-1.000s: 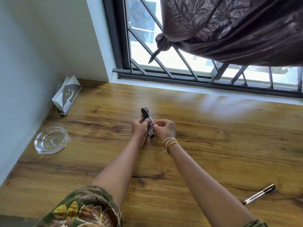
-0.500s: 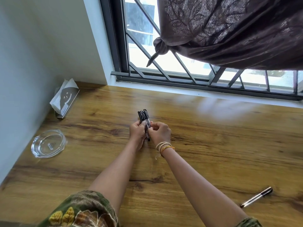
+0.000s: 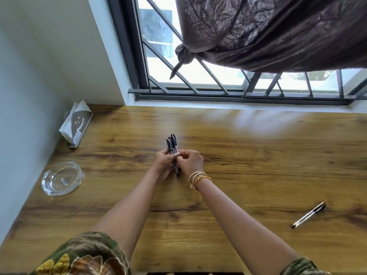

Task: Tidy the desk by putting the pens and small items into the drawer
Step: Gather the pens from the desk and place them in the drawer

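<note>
Several black-capped clear-barrelled pens [image 3: 172,147] are gathered into one bundle, held upright above the middle of the wood-grain desk top [image 3: 248,155]. The left hand [image 3: 163,165] is wrapped around the lower barrels; the right hand [image 3: 191,162], with thin bangles at the wrist, has its fingertips pinched on the bundle from the other side. Both hands are closed on the same pens, caps pointing toward the barred window [image 3: 198,80].

Step in hand, as judged: collecting and squaring up the pens before stowing them. No drawer is visible — it presumably lies below the near edge of the desk, out of frame.

Next move calls for:
- passing the bundle to one hand with a firm grip, since loose barrels may slide apart;
- freeing the other hand for the single silver-and-black pen [image 3: 308,214], lying well apart at the right;
- locating and opening the drawer.

A clear glass dish [image 3: 62,178] sits near the left wall and carries a small sticker, too small to read. The white tissue packet in a dark holder [image 3: 76,124] in the far left corner shows a smiley-face mark — any lettering on its edge is illegible.
</note>
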